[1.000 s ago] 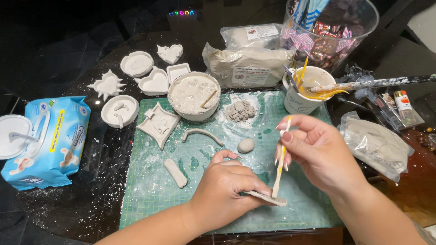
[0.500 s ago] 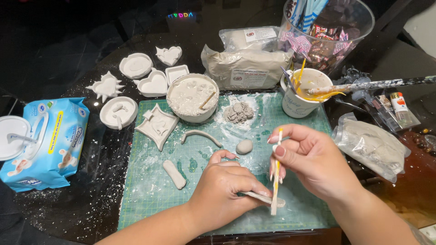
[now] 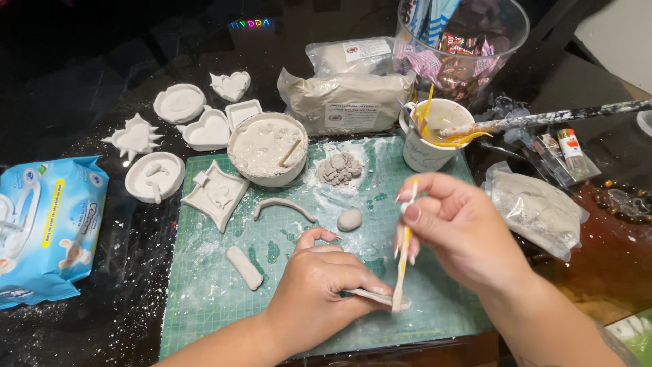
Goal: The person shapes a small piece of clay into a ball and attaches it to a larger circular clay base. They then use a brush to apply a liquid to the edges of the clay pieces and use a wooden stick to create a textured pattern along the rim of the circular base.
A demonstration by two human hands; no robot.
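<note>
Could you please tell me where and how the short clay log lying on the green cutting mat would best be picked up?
Probably across its middle, from straight above. The clay log lies flat and free on the cutting mat, slanting from upper left to lower right, with bare mat along both long sides. A finger and thumb on those sides, pinching lightly, would suit soft clay; its rounded ends offer less hold. The left hand is nearest.

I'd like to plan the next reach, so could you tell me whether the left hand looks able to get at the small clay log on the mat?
Probably yes: the clay log lies bare just beside the left hand, though its fingers hold a flat clay piece.
</note>
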